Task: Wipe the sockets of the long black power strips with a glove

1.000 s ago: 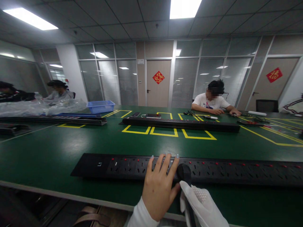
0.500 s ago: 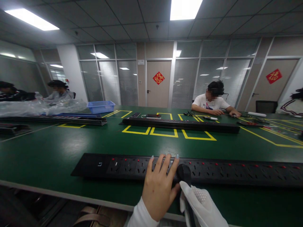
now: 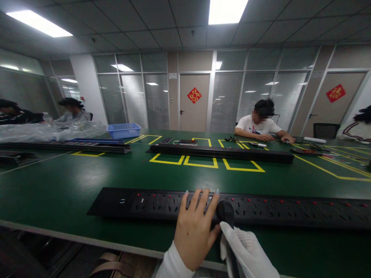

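A long black power strip (image 3: 290, 210) with many sockets and red lights lies along the near edge of the green table (image 3: 72, 185). My left hand (image 3: 194, 231) rests flat on the strip, bare, fingers spread. My right hand (image 3: 246, 253), in a white glove, is wrapped around a black tool (image 3: 225, 213) whose rounded head stands against the strip right beside my left thumb.
A second black strip (image 3: 222, 152) lies mid-table inside yellow tape marks. More strips (image 3: 66, 146), clear plastic bags and a blue basket (image 3: 123, 130) sit at the left. A person in white sits across the table; others sit at far left and far right.
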`<act>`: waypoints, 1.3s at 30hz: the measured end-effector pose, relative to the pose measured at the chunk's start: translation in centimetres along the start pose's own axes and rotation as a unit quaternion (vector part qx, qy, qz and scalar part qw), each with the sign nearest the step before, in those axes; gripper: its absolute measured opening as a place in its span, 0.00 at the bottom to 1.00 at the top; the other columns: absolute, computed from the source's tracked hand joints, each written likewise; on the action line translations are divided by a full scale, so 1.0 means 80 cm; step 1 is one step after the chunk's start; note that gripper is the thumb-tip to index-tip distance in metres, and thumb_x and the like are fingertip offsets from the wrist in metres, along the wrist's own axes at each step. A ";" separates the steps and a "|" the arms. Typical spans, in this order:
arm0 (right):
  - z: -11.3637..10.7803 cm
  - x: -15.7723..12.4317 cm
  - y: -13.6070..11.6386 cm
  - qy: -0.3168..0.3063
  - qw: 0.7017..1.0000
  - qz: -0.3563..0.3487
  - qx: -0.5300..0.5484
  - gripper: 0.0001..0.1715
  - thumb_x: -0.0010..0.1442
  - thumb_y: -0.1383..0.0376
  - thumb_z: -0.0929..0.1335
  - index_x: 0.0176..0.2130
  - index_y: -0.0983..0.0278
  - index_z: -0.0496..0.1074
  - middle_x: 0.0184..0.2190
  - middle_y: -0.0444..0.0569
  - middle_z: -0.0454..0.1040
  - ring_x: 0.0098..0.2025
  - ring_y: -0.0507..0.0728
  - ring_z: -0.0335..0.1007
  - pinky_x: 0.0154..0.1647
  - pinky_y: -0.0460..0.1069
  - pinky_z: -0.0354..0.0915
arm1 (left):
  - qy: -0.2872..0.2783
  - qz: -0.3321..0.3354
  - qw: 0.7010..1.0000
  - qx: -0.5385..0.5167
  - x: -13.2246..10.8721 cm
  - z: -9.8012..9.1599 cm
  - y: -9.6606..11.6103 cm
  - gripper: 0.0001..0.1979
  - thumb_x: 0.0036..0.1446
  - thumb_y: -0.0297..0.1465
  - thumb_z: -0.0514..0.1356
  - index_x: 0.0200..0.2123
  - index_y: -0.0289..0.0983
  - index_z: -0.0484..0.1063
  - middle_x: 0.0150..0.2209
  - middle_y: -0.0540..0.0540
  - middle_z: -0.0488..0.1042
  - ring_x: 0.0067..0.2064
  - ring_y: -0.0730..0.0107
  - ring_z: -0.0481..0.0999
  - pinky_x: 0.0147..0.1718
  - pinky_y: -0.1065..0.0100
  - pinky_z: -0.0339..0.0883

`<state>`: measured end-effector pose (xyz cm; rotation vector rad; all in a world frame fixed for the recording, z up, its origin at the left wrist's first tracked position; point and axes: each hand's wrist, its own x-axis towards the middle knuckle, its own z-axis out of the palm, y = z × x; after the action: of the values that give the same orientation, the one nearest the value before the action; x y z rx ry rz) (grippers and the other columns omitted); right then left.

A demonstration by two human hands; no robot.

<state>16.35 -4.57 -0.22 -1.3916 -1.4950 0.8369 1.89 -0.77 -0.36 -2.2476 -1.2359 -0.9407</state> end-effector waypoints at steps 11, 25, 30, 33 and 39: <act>0.004 -0.002 0.000 -0.008 1.000 0.015 -0.003 0.40 0.57 0.34 0.59 0.14 0.61 0.65 0.13 0.47 0.69 0.20 0.55 0.68 0.28 0.46 0.65 | 0.000 0.002 1.000 -0.006 0.000 0.000 -0.001 0.32 0.59 0.46 0.58 0.64 0.45 0.56 0.60 0.47 0.67 0.60 0.56 0.63 0.60 0.48 0.50; 0.005 0.000 0.006 0.008 1.000 -0.007 0.012 0.37 0.55 0.34 0.63 0.19 0.62 0.71 0.19 0.50 0.74 0.25 0.58 0.71 0.31 0.48 0.65 | -0.003 0.001 1.000 -0.012 0.000 0.000 -0.002 0.30 0.60 0.44 0.57 0.64 0.45 0.56 0.61 0.48 0.66 0.61 0.57 0.63 0.60 0.48 0.49; 0.014 -0.002 0.016 0.016 0.999 0.005 0.047 0.33 0.55 0.38 0.66 0.20 0.63 0.68 0.17 0.45 0.71 0.21 0.53 0.66 0.24 0.46 0.62 | -0.007 -0.002 1.000 -0.016 -0.001 0.003 -0.002 0.30 0.61 0.43 0.56 0.65 0.47 0.55 0.61 0.49 0.65 0.61 0.57 0.62 0.61 0.48 0.47; 0.013 -0.006 0.017 -0.023 0.995 0.049 0.078 0.32 0.56 0.40 0.67 0.19 0.62 0.64 0.16 0.43 0.69 0.15 0.49 0.61 0.16 0.44 0.56 | -0.005 -0.003 1.000 -0.015 -0.002 0.004 -0.002 0.31 0.60 0.43 0.57 0.65 0.47 0.55 0.61 0.49 0.65 0.61 0.57 0.62 0.61 0.48 0.48; 0.012 -0.007 0.011 -0.011 0.995 0.055 0.078 0.29 0.56 0.43 0.68 0.20 0.63 0.64 0.16 0.43 0.69 0.14 0.48 0.60 0.14 0.43 0.55 | -0.005 0.000 1.000 -0.010 -0.002 0.002 -0.002 0.30 0.60 0.42 0.57 0.64 0.46 0.56 0.61 0.49 0.65 0.61 0.57 0.63 0.61 0.48 0.48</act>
<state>15.77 -4.88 -1.46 -1.3613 -1.3476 1.0198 1.77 -0.67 -0.55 -2.2708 -1.2361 -0.9478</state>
